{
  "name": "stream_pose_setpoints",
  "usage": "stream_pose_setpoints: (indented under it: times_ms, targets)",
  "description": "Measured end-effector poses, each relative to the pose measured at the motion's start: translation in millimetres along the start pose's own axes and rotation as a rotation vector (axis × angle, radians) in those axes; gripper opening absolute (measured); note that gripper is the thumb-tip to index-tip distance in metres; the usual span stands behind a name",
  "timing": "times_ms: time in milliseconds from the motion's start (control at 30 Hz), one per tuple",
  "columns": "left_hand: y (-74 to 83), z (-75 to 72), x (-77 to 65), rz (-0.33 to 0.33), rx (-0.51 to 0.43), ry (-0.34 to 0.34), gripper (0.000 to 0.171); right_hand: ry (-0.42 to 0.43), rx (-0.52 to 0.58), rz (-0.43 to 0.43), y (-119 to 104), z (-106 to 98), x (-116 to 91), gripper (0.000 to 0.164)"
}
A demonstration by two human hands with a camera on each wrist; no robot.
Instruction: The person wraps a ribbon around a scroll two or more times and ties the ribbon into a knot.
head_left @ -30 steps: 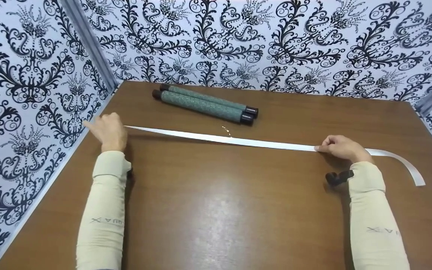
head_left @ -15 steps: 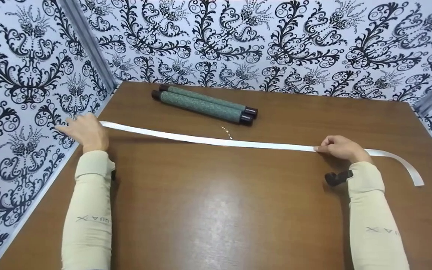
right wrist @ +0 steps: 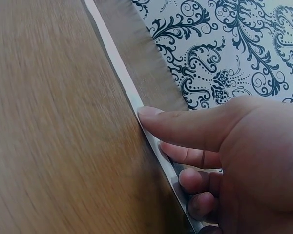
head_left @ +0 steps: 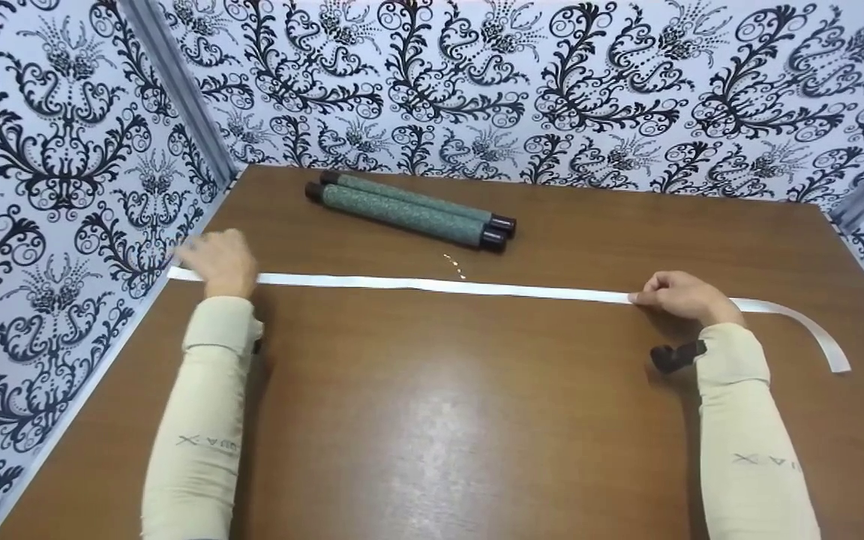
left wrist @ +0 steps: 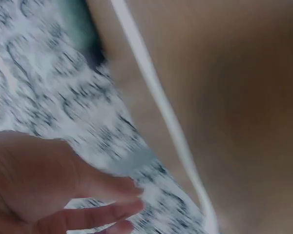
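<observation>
A long, narrow white strip (head_left: 327, 280), ribbon-like, stretches across the brown wooden table (head_left: 432, 405). Its left end reaches the table's left edge, and its right end curls toward the front. My right hand (head_left: 683, 294) pinches the strip right of the middle. In the right wrist view its thumb (right wrist: 154, 119) lies on top, with the fingers curled beneath or beside it. Over the left stretch hovers my left hand (head_left: 220, 261). The left wrist view is blurred, but there the fingers (left wrist: 107, 187) are loosely extended, apart from the strip (left wrist: 161, 97), holding nothing.
Two green speckled rolls (head_left: 402, 214) with dark ends lie side by side at the back of the table. Small pale flecks (head_left: 454, 265) are on the wood between them and the strip. Patterned walls (head_left: 432, 82) border the back and the left side.
My left hand went left along the strip, drawing its end out, then let go and came back right. The strip's left part has dropped flatter. My right hand has stayed in place.
</observation>
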State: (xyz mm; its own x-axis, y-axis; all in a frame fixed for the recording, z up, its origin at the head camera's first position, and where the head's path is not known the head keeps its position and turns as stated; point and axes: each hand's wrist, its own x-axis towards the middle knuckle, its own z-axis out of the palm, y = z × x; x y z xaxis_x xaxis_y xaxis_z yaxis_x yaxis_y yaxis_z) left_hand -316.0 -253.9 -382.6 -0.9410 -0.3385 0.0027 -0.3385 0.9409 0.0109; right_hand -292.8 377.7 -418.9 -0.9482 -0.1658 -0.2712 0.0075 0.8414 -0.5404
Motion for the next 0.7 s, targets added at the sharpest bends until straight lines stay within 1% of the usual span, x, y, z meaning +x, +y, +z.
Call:
stream_pose_setpoints:
  times_ms: [67,133,233,300,367,433,500,567,700]
  targets:
    - [22.4,-0.8,-6.0,0.082,-0.053,-0.001,0.031,0.000,0.007,0.008,0,-1,0,0.038]
    - [46.0,0.2,-12.5,0.172,-0.106,-0.021,0.030,-0.004,0.004,0.015,0,-1,1,0.038]
    - [79.0,5.3,-19.3,0.278,-0.165,-0.098,0.029,-0.015,-0.022,0.016,-1,-2,2,0.039]
    - [97.5,10.6,-21.7,0.323,-0.190,-0.153,0.033,-0.024,-0.055,0.010,-3,-2,2,0.038]
    - [112.7,15.1,-23.8,0.356,-0.214,-0.216,0.040,-0.030,-0.085,0.001,-5,-3,1,0.038]
    - [125.3,18.3,-26.6,0.382,-0.242,-0.269,0.042,-0.030,-0.102,-0.004,-8,-4,1,0.037]
    - [134.0,21.2,-29.1,0.412,-0.278,-0.312,0.041,-0.032,-0.110,-0.010,-10,-5,1,0.037]
    - [139.2,23.8,-31.4,0.441,-0.310,-0.348,0.041,-0.029,-0.114,-0.016,-12,-6,2,0.035]
    - [143.9,27.9,-35.5,0.480,-0.326,-0.420,0.042,-0.050,-0.152,-0.010,-20,-12,1,0.033]
